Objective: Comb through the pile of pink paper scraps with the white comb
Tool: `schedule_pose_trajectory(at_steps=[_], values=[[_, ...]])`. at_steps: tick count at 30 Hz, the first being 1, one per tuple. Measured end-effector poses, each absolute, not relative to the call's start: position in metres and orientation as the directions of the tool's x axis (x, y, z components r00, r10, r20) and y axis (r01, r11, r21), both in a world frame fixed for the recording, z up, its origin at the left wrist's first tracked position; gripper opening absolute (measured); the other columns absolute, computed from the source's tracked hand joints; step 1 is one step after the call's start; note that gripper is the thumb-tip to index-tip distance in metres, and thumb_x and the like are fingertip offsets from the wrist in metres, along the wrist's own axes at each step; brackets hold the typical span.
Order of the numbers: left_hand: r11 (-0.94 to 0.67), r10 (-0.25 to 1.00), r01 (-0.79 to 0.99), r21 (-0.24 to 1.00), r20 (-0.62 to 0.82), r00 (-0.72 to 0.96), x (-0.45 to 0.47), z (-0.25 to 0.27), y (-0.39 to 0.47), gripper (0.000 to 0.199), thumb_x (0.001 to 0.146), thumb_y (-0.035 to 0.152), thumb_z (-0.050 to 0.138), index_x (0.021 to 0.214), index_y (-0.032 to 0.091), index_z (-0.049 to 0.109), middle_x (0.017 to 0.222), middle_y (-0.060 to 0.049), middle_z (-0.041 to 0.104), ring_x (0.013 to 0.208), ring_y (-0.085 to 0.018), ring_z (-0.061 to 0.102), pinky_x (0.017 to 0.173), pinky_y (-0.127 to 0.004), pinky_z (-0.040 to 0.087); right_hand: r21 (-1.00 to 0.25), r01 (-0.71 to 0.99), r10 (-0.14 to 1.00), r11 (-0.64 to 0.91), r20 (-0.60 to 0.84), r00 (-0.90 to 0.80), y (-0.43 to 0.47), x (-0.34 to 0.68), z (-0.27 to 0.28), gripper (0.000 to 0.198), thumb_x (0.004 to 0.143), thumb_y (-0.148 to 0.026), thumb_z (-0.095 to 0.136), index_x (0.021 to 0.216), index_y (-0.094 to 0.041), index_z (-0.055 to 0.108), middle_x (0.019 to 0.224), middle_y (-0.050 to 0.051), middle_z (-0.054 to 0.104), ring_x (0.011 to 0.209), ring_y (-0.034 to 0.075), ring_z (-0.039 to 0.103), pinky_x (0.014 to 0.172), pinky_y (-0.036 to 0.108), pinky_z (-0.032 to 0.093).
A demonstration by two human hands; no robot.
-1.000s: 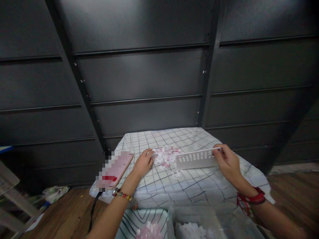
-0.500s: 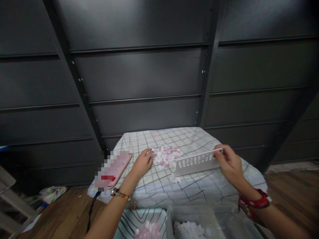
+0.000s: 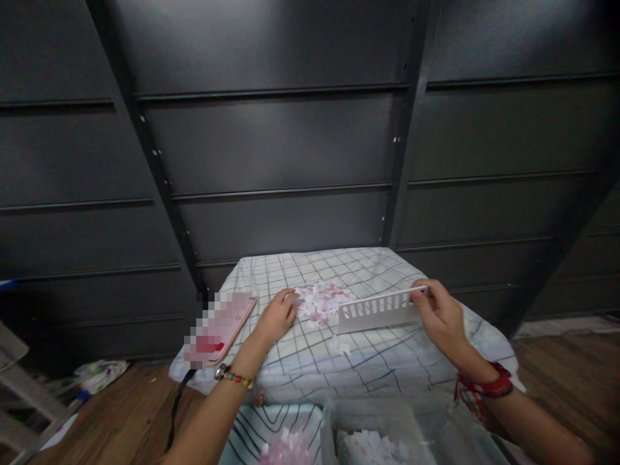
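Note:
A heap of small white and pink paper-like pieces (image 3: pixel 322 302) lies on the checked tablecloth (image 3: pixel 353 268). My left hand (image 3: pixel 278 315) rests palm down at the heap's left edge, its fingers stretched out and touching the nearest pieces. In my right hand (image 3: pixel 442 318) is a white slotted plastic panel (image 3: pixel 380 314), pinched at its right end between thumb and fingers. The panel stands on its long edge, tilted a little, with its left end close to the heap's right side. A few loose pieces (image 3: pixel 340 347) lie in front of the panel.
A partly blurred pink phone (image 3: pixel 232 329) lies at the table's left. Below the front edge are a striped tray (image 3: pixel 242 426) with pink pieces and a clear plastic bin (image 3: pixel 329 420) with white pieces. A dark panelled wall (image 3: pixel 281 148) rises behind the table.
My right hand has moved the slotted panel slightly left and away from me, nearer the heap. My left hand has hardly moved.

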State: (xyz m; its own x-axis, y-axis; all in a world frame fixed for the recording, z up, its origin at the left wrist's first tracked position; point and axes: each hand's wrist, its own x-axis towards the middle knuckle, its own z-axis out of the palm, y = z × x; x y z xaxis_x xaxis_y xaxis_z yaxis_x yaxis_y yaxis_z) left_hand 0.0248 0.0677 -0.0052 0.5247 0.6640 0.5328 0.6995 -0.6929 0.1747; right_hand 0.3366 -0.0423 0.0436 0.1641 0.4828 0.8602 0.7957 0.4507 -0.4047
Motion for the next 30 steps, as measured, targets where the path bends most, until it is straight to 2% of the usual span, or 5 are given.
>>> schedule_pose_trajectory(at_steps=[7,13,19,24,30], values=[[-0.703,0.653,0.687,0.183,0.549,0.522,0.0240,-0.0070,0.0687,0.033,0.079,0.009,0.042,0.111,0.015,0.052,0.119,-0.012,0.050,0.109,-0.021,0.049,0.094,-0.039,0.043,-0.416,0.793,0.467,0.445,0.863,0.191,-0.0395,0.3316,0.0389,0.020,0.083,-0.038,0.043,0.077,-0.021,0.052,0.062,0.000,0.056,0.052,0.012,0.051,0.047,0.023,0.038],[-0.712,0.644,0.678,0.185,0.556,0.525,0.0240,-0.0061,0.0681,0.033,0.079,0.008,0.042,0.111,0.014,0.052,0.118,-0.012,0.051,0.109,-0.022,0.049,0.095,-0.040,0.042,-0.448,0.776,0.515,0.444,0.836,0.188,-0.0392,0.3293,0.0370,0.020,0.082,-0.039,0.044,0.077,-0.021,0.052,0.062,-0.001,0.056,0.052,0.013,0.051,0.049,0.023,0.039],[-0.704,0.653,0.684,0.188,0.548,0.522,0.0242,-0.0040,0.0647,0.033,0.080,0.008,0.042,0.111,0.016,0.051,0.119,-0.011,0.050,0.109,-0.021,0.049,0.094,-0.039,0.043,-0.436,0.789,0.476,0.433,0.854,0.211,-0.0385,0.3320,0.0351,0.020,0.082,-0.039,0.044,0.077,-0.021,0.051,0.065,0.000,0.058,0.058,0.014,0.053,0.052,0.024,0.040],[-0.708,0.650,0.683,0.183,0.549,0.526,0.0244,-0.0047,0.0658,0.035,0.079,0.008,0.041,0.111,0.016,0.051,0.119,-0.011,0.050,0.109,-0.021,0.049,0.094,-0.040,0.043,-0.446,0.774,0.505,0.450,0.842,0.191,-0.0454,0.3306,0.0336,0.019,0.082,-0.039,0.044,0.077,-0.021,0.052,0.062,0.000,0.056,0.053,0.013,0.050,0.049,0.024,0.038],[-0.708,0.655,0.681,0.188,0.535,0.533,0.0247,-0.0025,0.0636,0.033,0.080,0.008,0.042,0.110,0.015,0.052,0.119,-0.011,0.050,0.109,-0.021,0.049,0.096,-0.039,0.042,-0.460,0.784,0.500,0.416,0.836,0.225,-0.0422,0.3327,0.0331,0.020,0.081,-0.039,0.044,0.077,-0.021,0.052,0.063,0.000,0.056,0.056,0.014,0.053,0.052,0.025,0.040]])
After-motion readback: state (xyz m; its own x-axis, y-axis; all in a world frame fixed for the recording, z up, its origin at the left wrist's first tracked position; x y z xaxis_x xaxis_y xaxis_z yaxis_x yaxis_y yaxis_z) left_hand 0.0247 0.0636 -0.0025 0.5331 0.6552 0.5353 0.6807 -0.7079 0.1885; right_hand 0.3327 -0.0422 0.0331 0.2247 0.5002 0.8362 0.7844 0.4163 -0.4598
